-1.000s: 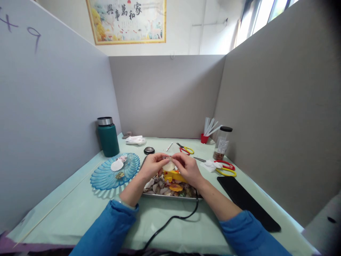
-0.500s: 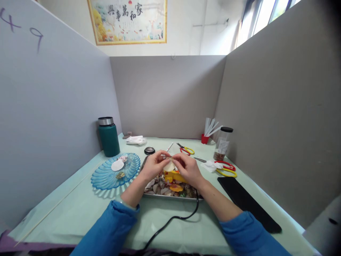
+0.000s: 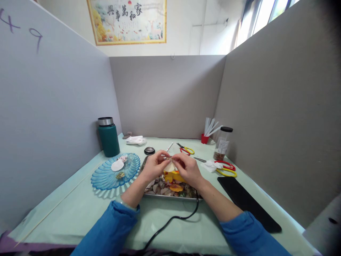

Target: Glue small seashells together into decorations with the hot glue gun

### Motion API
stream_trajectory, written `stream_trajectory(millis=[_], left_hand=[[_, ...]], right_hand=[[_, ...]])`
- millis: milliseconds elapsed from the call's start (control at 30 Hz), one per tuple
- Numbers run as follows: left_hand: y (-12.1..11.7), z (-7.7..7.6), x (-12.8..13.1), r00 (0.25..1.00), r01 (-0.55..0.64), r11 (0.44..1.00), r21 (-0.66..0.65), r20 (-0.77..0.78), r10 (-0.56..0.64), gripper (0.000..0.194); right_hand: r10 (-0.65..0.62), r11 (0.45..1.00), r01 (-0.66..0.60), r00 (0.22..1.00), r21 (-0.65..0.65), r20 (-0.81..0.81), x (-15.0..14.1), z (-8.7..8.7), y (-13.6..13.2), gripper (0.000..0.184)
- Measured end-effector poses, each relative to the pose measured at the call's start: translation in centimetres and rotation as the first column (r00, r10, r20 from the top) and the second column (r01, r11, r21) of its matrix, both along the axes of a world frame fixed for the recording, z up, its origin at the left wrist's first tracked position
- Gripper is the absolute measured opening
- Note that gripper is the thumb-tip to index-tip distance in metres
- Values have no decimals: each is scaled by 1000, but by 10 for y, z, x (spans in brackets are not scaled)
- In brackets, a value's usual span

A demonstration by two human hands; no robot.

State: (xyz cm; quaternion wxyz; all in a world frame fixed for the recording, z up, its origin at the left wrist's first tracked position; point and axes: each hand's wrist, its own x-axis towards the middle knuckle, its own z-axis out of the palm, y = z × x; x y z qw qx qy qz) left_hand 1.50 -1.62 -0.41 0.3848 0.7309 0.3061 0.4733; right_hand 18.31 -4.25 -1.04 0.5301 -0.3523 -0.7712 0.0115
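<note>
Both hands meet above a metal tray filled with shells. My left hand and my right hand pinch a pale, cream shell between thumbs and fingertips. Its upper edge is covered by the fingers, where something small also shows that is too tiny to name. Below the hands, a yellow glue gun lies on the shells, its black cord running over the tray's front edge. An orange shell sits just in front of it.
Left stand a blue scalloped plate bearing a white disc and shells, and a green bottle. On the right are scissors, a jar, a black slab and a red cup of glue sticks. Grey partitions enclose the table.
The pale shell has shifted very slightly between the fingertips. Both hands keep nearly the same place and grip; everything else is unchanged.
</note>
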Motion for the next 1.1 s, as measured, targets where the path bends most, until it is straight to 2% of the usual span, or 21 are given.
stream_trajectory(millis=[433,767,900,1100], left_hand=[[-3,2,1,999,-13,999,32,35,12,22],[-4,6,-1,998,50,995,-84,48,-46,27],[-4,7,-1,994,38,994,-100,107,-27,34],[-4,9,-1,995,49,988,-143,89,-36,33]], right_hand=[[5,1000,-5,1000,29,17,1,-2,3,11],[-17,1000,17,1000,-21,-21,0,-2,1,12],[-19,998,15,997,-53,-79,0,-3,1,18],[-17,999,15,996,-30,-86,0,-2,-1,12]])
